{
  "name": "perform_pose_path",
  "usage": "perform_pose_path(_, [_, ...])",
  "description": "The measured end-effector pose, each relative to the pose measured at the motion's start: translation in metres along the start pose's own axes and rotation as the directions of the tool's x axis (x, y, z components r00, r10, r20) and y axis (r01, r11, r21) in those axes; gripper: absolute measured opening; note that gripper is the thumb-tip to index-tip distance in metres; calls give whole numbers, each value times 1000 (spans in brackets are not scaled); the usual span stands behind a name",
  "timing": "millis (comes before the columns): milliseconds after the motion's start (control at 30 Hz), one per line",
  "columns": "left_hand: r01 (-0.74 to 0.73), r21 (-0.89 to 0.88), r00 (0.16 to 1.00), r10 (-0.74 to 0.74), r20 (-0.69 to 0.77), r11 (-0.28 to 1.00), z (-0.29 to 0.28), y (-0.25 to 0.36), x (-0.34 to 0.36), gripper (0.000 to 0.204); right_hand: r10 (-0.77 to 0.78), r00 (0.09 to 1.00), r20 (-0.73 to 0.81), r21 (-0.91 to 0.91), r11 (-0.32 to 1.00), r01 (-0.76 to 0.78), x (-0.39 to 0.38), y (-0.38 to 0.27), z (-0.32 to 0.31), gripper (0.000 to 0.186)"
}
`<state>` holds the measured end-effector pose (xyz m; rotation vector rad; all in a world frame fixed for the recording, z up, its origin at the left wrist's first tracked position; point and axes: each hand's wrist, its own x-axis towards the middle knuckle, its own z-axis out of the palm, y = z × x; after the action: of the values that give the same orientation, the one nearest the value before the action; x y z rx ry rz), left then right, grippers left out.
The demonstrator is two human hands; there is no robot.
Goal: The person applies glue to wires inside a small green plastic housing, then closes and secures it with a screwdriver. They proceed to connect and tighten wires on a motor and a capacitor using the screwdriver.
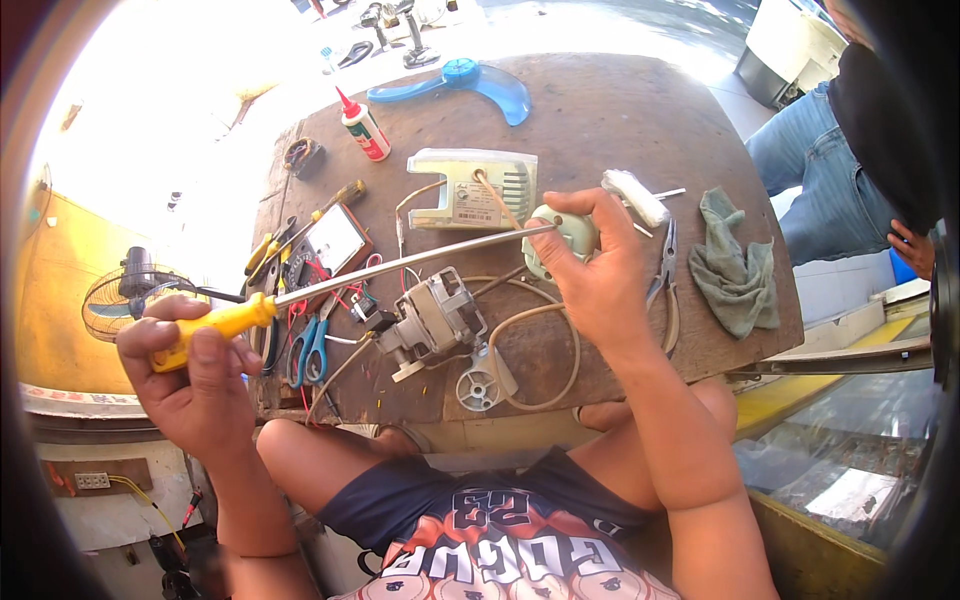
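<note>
My left hand [205,385] is closed around the yellow handle of a long screwdriver [400,263], raised at the left. Its metal shaft runs across the table to the right, and the tip meets a pale green plastic cover [576,233]. That cover is gripped in my right hand [612,285], between thumb and fingers; whether the tip sits in a hole is hard to see. Below the shaft lies a bare fan motor [435,318] with a beige cord [578,360] looping beside it. A pale green housing [440,212] with vent slots and a label lies just beyond the shaft.
Pliers [670,255] and a grey-green rag [738,270] lie right. Blue-handled scissors [308,352] and a multimeter [338,240] with leads are left. A glue bottle [366,132] and blue fan blade [505,92] lie at the back. A person in jeans [825,160] is at the right.
</note>
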<state>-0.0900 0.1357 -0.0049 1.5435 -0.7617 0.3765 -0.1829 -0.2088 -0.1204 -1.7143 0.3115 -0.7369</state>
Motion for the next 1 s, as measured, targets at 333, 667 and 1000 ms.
perform_pose_path(333, [-7,84,999,10,-31,996,20,1,-24,34,-15,998,-63,-4,1000,14,4,0,2,22])
perform_pose_path(667, [-46,345,997,66,-47,938,23,30,-57,40,-128,983,-128,-157,982,108,1,-3,5,24])
perform_pose_path(1000, [429,343,843,-507,180,835,-13,19,1,52,-349,935,-63,-421,859,292,4,-11,-6,26])
